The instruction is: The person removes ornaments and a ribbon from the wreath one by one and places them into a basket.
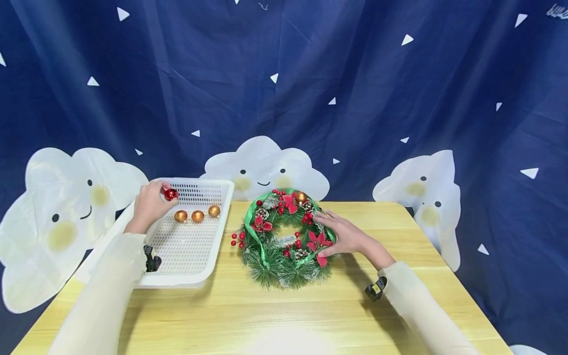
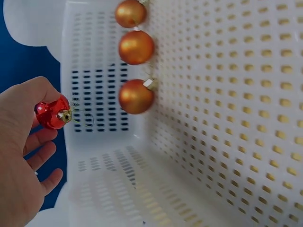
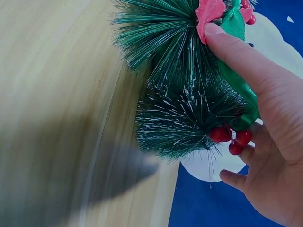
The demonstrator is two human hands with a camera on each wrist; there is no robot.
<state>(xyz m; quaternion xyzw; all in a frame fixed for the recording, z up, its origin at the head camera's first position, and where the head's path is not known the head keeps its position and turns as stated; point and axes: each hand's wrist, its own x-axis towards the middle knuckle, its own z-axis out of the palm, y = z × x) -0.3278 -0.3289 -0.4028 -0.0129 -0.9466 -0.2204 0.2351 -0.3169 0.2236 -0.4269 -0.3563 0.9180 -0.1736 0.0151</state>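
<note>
My left hand [image 1: 151,203] pinches a shiny red Christmas bauble [image 2: 52,113] between thumb and forefinger, its gold cap and thin hanging loop showing. Hand and bauble are over the left side of a white perforated basket [image 1: 188,281]. Inside it, three matte gold baubles [image 2: 136,96] sit in a row near the far wall. To the right lies a green pine wreath [image 1: 277,271] with red flowers, berries, pinecones, a green ribbon [image 3: 232,80] and one gold bauble [image 1: 301,197]. My right hand [image 1: 346,234] rests spread on the wreath's right side, thumb on a red petal [image 3: 208,16].
Both basket and wreath stand on a light wooden table [image 1: 266,315]. Behind the table hangs a dark blue curtain [image 1: 284,98] with white triangles and smiling clouds. The basket lies near the table's left edge.
</note>
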